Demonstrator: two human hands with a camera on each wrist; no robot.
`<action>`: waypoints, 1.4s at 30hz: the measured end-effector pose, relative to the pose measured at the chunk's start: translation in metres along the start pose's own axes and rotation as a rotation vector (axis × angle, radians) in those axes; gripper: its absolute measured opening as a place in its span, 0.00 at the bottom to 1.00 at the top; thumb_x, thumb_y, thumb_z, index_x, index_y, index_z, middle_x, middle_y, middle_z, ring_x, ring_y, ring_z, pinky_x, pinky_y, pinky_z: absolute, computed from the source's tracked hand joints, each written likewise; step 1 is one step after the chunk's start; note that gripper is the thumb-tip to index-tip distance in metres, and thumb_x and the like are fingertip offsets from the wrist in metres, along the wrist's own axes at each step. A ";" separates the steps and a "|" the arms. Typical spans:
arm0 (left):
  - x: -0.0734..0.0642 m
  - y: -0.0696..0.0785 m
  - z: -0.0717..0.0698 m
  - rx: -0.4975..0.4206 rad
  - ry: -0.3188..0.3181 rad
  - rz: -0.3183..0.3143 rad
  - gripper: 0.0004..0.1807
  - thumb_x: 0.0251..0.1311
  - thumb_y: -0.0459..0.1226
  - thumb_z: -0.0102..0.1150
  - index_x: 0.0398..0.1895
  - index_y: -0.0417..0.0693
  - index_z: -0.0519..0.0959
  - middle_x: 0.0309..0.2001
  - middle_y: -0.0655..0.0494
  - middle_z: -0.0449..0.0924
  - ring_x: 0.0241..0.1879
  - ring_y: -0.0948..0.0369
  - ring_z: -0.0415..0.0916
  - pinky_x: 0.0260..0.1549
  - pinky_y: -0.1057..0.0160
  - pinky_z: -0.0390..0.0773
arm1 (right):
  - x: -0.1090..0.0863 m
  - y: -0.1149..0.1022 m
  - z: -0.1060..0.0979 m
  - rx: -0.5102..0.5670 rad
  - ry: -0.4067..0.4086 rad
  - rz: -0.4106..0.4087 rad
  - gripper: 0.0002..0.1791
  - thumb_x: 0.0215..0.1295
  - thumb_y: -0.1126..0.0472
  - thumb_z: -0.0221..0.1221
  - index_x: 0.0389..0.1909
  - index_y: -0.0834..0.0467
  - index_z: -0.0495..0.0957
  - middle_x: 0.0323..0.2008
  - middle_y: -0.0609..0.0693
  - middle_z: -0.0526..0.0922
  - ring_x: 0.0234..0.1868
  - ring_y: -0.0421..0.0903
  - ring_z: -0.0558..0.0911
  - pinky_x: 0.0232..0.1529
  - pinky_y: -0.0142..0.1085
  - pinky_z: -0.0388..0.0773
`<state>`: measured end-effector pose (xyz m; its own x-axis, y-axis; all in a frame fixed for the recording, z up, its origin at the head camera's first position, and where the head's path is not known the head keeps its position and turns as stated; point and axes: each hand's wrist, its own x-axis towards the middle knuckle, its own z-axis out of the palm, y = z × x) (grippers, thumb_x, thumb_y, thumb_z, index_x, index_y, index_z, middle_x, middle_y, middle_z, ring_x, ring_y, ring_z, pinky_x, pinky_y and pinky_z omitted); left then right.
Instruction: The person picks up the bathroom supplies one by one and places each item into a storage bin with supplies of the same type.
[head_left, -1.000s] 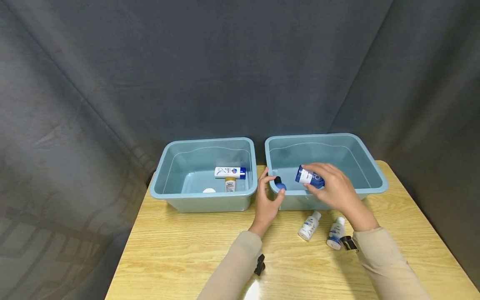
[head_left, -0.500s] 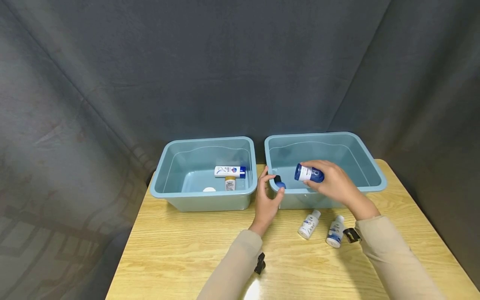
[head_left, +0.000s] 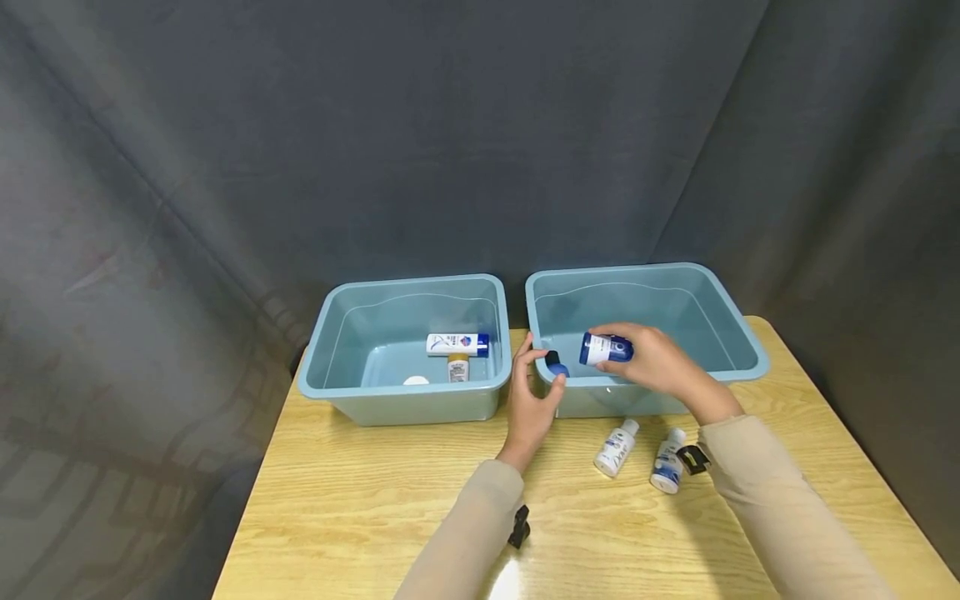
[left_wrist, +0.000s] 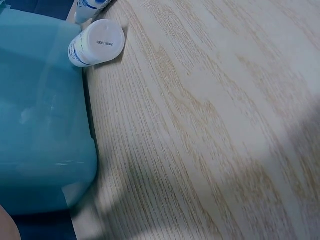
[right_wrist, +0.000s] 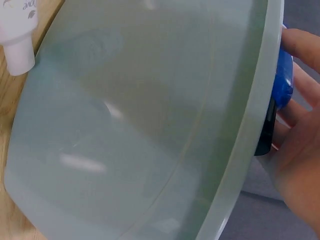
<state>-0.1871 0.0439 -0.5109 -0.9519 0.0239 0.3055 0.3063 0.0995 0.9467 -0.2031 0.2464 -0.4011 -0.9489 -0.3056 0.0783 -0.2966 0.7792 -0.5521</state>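
In the head view my right hand (head_left: pixel 651 360) holds a small blue bottle (head_left: pixel 619 348) with a white label over the right tub (head_left: pixel 615 272). The right wrist view has this blue bottle (right_wrist: pixel 284 80) beyond the tub rim, its black cap toward the palm. My left hand (head_left: pixel 531 417) grips the tub's front left corner, thumb at the front rim and index finger bent over the side. Inside that corner lies another blue bottle (head_left: pixel 558 370) with a black cap, partly hidden by the rim. Just a sliver of the left hand (left_wrist: pixel 6 225) enters the left wrist view.
Two white Dove bottles (head_left: pixel 617 448) (head_left: pixel 667 463) lie on the wooden table (head_left: pixel 390 517) before the right tub. The left tub (head_left: pixel 412 392) contains a white bottle (head_left: pixel 452 344) with a blue cap, a gold-capped tube (head_left: pixel 458 369) and a white round thing (head_left: pixel 416 380).
My right hand has shifted slightly left with the blue bottle, which has turned to lie more level. The left hand stays at the tub corner.
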 end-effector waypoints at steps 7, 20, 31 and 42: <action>0.000 0.001 0.000 -0.017 -0.004 0.015 0.24 0.66 0.35 0.61 0.64 0.49 0.71 0.83 0.52 0.55 0.80 0.48 0.57 0.69 0.36 0.68 | 0.005 0.003 0.004 -0.002 -0.012 0.021 0.29 0.61 0.61 0.71 0.64 0.61 0.79 0.53 0.69 0.84 0.40 0.55 0.85 0.38 0.45 0.82; -0.001 0.000 0.000 -0.002 0.009 -0.003 0.24 0.65 0.34 0.61 0.63 0.54 0.72 0.82 0.57 0.56 0.80 0.54 0.56 0.75 0.44 0.63 | 0.010 0.008 0.014 0.003 -0.051 0.022 0.28 0.62 0.62 0.71 0.63 0.65 0.79 0.51 0.69 0.85 0.41 0.54 0.85 0.40 0.47 0.83; -0.001 -0.001 -0.001 0.001 -0.011 -0.007 0.23 0.68 0.35 0.60 0.65 0.52 0.71 0.83 0.60 0.54 0.80 0.54 0.56 0.73 0.40 0.64 | 0.006 0.007 0.013 -0.009 0.002 0.036 0.20 0.73 0.62 0.61 0.63 0.61 0.80 0.52 0.62 0.87 0.51 0.60 0.85 0.42 0.51 0.82; -0.002 -0.002 0.000 0.007 0.007 0.035 0.24 0.66 0.35 0.61 0.64 0.44 0.71 0.82 0.54 0.55 0.80 0.50 0.58 0.74 0.40 0.64 | -0.005 0.002 0.011 -0.025 0.034 0.028 0.20 0.75 0.61 0.59 0.64 0.60 0.79 0.57 0.62 0.85 0.55 0.62 0.83 0.53 0.60 0.79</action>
<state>-0.1860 0.0434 -0.5134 -0.9405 0.0206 0.3393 0.3395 0.1057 0.9347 -0.1978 0.2432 -0.4112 -0.9600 -0.2648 0.0914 -0.2717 0.8008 -0.5337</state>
